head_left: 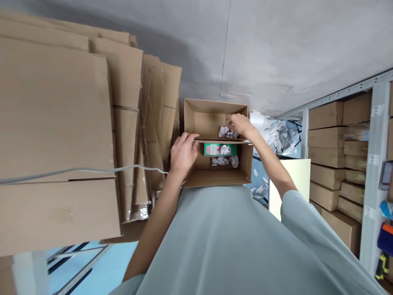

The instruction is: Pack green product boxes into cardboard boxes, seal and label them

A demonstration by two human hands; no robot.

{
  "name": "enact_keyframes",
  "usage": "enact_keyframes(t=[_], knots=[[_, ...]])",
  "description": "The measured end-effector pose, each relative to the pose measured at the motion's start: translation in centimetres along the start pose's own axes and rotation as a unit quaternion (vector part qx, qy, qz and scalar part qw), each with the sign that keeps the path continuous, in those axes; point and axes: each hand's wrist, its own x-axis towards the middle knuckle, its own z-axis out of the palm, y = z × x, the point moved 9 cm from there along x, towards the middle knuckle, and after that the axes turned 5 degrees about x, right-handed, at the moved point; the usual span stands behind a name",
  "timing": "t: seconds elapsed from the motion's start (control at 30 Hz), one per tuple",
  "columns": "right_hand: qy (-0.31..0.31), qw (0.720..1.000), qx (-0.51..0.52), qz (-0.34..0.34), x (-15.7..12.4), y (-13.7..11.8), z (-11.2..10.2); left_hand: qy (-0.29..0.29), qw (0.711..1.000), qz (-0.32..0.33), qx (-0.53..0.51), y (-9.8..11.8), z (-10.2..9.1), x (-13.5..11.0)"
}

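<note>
An open cardboard box (215,177) sits right in front of my body. Inside lie a green and pink product carton (215,149) and several balls of crumpled white paper (219,161). My left hand (183,153) grips the box's left wall and the near end of a folded-in flap (215,141), fingers curled over the edge. My right hand (241,123) reaches into the far half of the box, fingers bent down on a crumpled paper ball (226,132) by the right wall.
Flattened cardboard sheets (61,123) lean in a stack at the left, with a grey cable (76,171) across them. Metal shelving (368,164) with stacked cartons stands at the right. Crumpled plastic film (279,135) lies behind the box. Grey concrete floor lies beyond.
</note>
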Motion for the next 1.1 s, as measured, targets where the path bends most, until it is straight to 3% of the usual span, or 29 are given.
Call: enact_keyframes(t=[0.07, 0.13, 0.23, 0.33, 0.47, 0.63, 0.97, 1.1], knots=[[-0.058, 0.998, -0.029, 0.002, 2.3, -0.8, 0.7, -0.001, 1.0, -0.007, -0.002, -0.1, 0.0, 0.1], [-0.062, 0.998, -0.021, -0.024, 3.0, -2.2, 0.7, -0.002, 1.0, -0.016, -0.005, -0.1, 0.0, 0.1], [0.009, 0.995, 0.05, -0.091, 1.2, -4.2, -0.6, 0.0, 1.0, -0.03, -0.007, 0.0, 0.0, 0.0], [0.082, 0.981, 0.127, -0.117, -2.8, -4.5, -1.6, 0.001, 0.999, -0.039, -0.013, 0.2, -0.1, -0.1], [0.129, 0.967, 0.201, -0.091, -7.8, -2.3, -0.8, 0.007, 0.999, -0.046, -0.01, 0.3, -0.2, -0.3], [0.174, 0.946, 0.269, -0.04, -11.4, 1.8, 1.1, 0.017, 0.999, -0.037, -0.013, 0.4, 0.0, -0.3], [0.301, 0.879, 0.367, -0.053, -15.5, 5.8, 1.9, 0.049, 0.997, -0.051, -0.005, 0.4, 0.1, -0.2], [0.291, 0.89, 0.342, -0.077, -14.7, 5.9, 0.2, 0.056, 0.997, -0.051, 0.005, 0.4, 0.4, -0.2]])
